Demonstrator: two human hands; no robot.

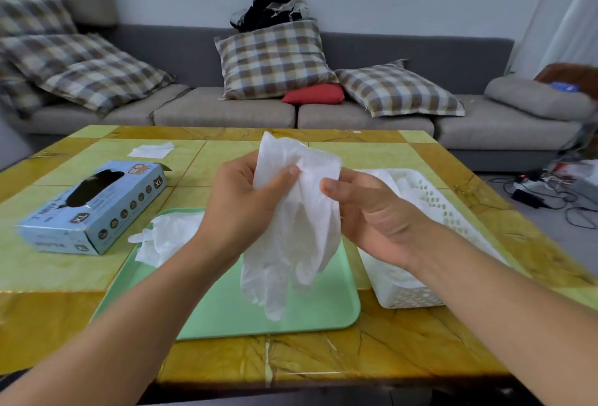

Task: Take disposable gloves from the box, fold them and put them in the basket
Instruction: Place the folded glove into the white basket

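Even, soft daylight; room bright, no harsh glare. Tabletop (420, 334) carries a mild sheen, and its near edge falls into dark shadow. Faint soft shadows on the tabletop under the green tray (291, 318). Wide-angle bend: tabletop edges and the sofa (404, 56) behind it curve. Far right of the tabletop, floor cables (547, 198) smear with blur. Overall slightly soft, compression haze.

Box (92, 208) left of tray (275, 318), basket (417, 295) right (sofa (226, 111) behind table (64, 276)).
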